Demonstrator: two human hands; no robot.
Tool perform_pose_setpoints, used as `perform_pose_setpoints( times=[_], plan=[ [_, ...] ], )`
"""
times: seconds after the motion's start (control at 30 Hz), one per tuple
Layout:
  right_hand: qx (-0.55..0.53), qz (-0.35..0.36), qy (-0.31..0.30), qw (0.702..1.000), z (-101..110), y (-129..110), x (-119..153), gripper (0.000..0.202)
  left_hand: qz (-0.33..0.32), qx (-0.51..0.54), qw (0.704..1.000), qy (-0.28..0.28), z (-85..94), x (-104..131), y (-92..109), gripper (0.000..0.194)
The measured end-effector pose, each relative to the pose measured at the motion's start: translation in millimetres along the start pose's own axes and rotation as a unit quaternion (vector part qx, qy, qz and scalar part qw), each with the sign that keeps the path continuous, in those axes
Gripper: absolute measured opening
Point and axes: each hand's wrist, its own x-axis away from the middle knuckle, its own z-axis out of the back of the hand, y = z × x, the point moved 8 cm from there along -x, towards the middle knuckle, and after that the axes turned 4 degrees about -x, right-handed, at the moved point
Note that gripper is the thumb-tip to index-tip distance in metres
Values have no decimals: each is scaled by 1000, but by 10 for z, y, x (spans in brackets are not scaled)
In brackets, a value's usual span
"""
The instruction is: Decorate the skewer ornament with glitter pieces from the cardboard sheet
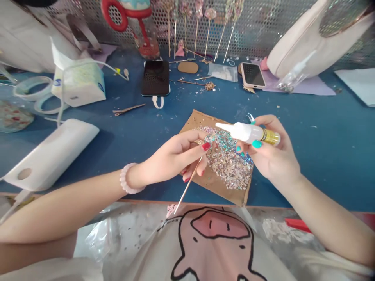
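Glue bottle point(247, 132) (looks like glue; label not readable) is in the right hand point(275, 156), gripped between thumb and fingers, tilted almost flat over the cardboard point(218, 185), nozzle aimed at the left hand point(175, 154). Left hand is pinched narrow on a thin stick point(187, 186), slanting down toward the table edge, with a shiny cluster point(209, 138) at its upper end, partly hidden by fingers. Pale pointed tips, maybe tweezers point(250, 117), poke out past the right hand; can't tell how they're held. Loose beads point(231, 169) lie heaped on the cardboard, below both hands, on the blue table point(125, 144). Risks, my judgement: nozzle is near the left fingertips, so a hard squeeze or a drip could get glue on skin or clump the beads. Can't tell if the nozzle is capped; a capped one would give nothing. Stick is thin, so a loose pinch could let it roll and turn the cluster. Low wrists or a sleeve could catch the cardboard's edge and scatter beads. Tweezers, if sharing that grip, could slip out.
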Motion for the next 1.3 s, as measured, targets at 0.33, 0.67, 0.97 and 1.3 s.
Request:
perform_pose_setpoints(
  times=[0.33, 0.67, 0.97, 1.3],
  plan=[
    [59, -16, 7, 998, 128, 190, -13, 37, -155, 80, 980, 98, 218, 49, 244, 15],
    [175, 69, 80, 979, 731, -327, -336, 32, -162, 80, 944, 277, 588, 36, 297, 16],
    [310, 55, 189, 930, 1833, -301, -640, 35, -138, 55, 951, 270, 546, 45, 249, 14],
    [466, 4, 182, 866, 2173, -110, -619, 36, -111, 48, 957, 263, 501, 59, 250, 13]
  ],
)
